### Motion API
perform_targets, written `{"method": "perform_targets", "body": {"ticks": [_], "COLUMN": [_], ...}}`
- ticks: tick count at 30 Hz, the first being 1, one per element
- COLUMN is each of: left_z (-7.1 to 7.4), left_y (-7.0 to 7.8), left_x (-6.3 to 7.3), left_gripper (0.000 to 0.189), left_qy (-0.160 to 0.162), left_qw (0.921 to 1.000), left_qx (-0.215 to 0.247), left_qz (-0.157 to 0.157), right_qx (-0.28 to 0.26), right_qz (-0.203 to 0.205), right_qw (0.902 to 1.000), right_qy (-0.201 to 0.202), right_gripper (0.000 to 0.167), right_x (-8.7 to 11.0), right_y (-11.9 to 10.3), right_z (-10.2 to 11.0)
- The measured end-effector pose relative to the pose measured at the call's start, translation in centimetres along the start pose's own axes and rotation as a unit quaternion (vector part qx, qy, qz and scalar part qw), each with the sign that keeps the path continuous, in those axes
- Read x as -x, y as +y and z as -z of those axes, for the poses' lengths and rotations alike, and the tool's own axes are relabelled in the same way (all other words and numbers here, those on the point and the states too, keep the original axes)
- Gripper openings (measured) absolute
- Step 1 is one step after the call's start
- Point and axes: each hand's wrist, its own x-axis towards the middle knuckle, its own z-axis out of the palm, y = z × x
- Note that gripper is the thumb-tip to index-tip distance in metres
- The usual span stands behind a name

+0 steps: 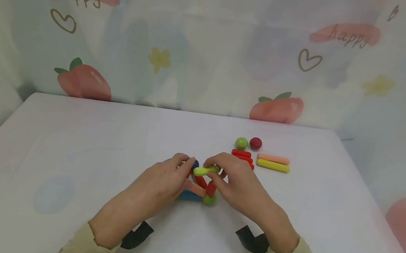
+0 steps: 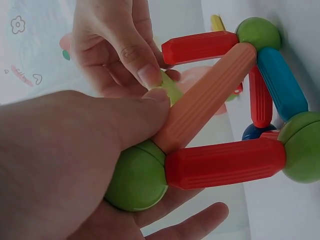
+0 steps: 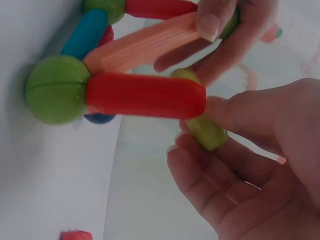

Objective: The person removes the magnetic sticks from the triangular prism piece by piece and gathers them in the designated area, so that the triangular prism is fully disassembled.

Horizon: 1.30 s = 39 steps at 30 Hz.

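A frame of magnetic sticks and balls stands on the table between both hands. My left hand (image 1: 161, 182) grips its upper green ball (image 2: 140, 177), thumb beside the peach stick (image 2: 210, 95). That ball also carries a red stick (image 2: 225, 162), which runs to a lower green ball (image 2: 306, 145). Low in the frame are a blue stick (image 1: 190, 195) and another green ball (image 1: 209, 199). My right hand (image 1: 243, 187) pinches a yellow-green stick (image 1: 203, 171) between thumb and fingers, close by the upper part of the frame. Another red stick (image 3: 145, 95) slants up with its end near the right thumb.
Behind the right hand lie several red sticks (image 1: 242, 153), a peach stick (image 1: 273, 159) and a yellow stick (image 1: 273, 166). Farther back sit a loose green ball (image 1: 241, 143) and a dark red ball (image 1: 255, 143). A patterned cloth (image 1: 214, 57) hangs behind the white table (image 1: 104, 137).
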Motion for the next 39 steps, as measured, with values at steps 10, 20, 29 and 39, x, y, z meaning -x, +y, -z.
{"method": "perform_targets", "body": {"ticks": [10, 20, 29, 39], "left_z": [-0.1, -0.2, -0.3, -0.1], "left_y": [0.1, 0.1, 0.1, 0.2], "left_x": [-0.1, 0.1, 0.1, -0.1], "left_gripper": [0.054, 0.052, 0.047, 0.051], "left_qy": [-0.014, -0.008, 0.002, -0.017], "left_qw": [0.9997, 0.9999, 1.0000, 0.9998], "left_qx": [0.000, 0.006, 0.004, 0.006], "left_qz": [0.020, 0.011, -0.002, 0.009], "right_qx": [0.022, 0.019, 0.033, 0.053], "right_qz": [-0.023, -0.118, -0.153, -0.215], "right_qw": [0.9989, 0.9925, 0.9877, 0.9725], "right_qy": [0.033, 0.025, 0.009, -0.072], "right_gripper": [0.020, 0.014, 0.012, 0.016], "right_x": [0.1, 0.4, 0.7, 0.9], "right_y": [1.5, 4.7, 5.8, 6.6], "right_z": [2.0, 2.7, 2.8, 2.8]}}
